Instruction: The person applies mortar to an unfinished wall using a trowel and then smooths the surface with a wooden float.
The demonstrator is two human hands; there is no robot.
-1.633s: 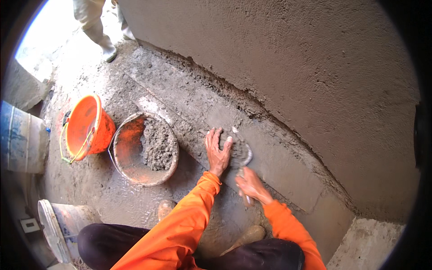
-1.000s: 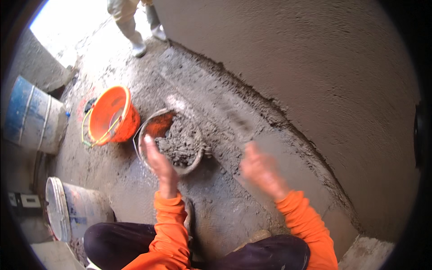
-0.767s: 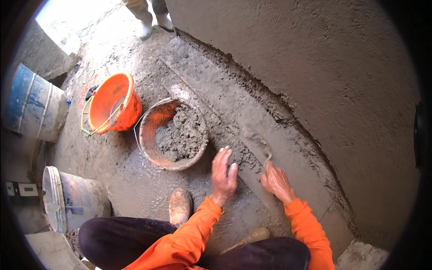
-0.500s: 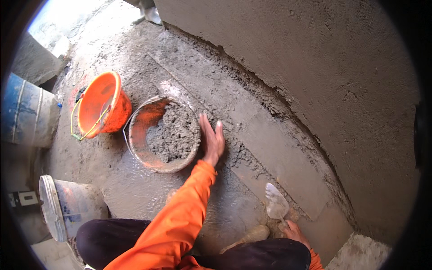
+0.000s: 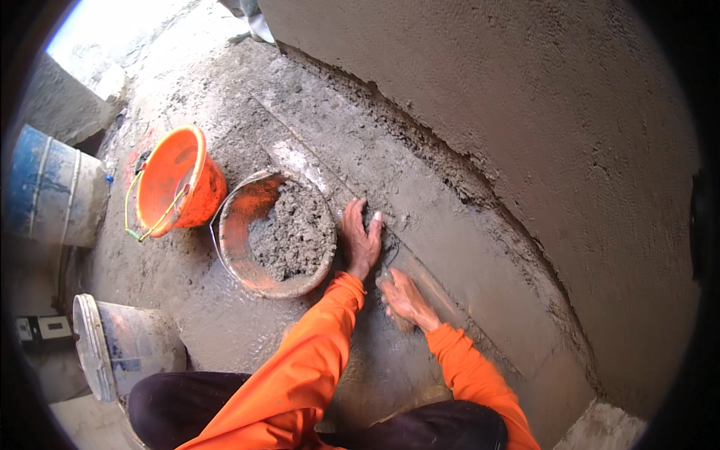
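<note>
A bucket (image 5: 238,217) full of grey wet mortar (image 5: 300,232) stands in the middle, its inside stained orange. My left hand (image 5: 361,238) is at its right side, fingers open and slightly spread, close to the floor beside the rim. Just nearer to me, my right hand (image 5: 407,298) is closed round the handle of a trowel (image 5: 389,253). Most of that trowel is hidden by my two hands; its dark blade lies low against the mortar on the floor by my left fingertips.
An empty orange bucket (image 5: 196,196) with a yellow handle lies tilted beyond the mortar bucket. A blue and white drum (image 5: 56,187) and a dirty white pail (image 5: 139,349) are at the left. A plastered wall (image 5: 540,127) curves along the right. A straight-edged strip (image 5: 450,296) runs along the floor.
My right hand has moved up and left with the trowel, from beside my right knee to just below my left hand. The left hand has shifted slightly lower and to the right.
</note>
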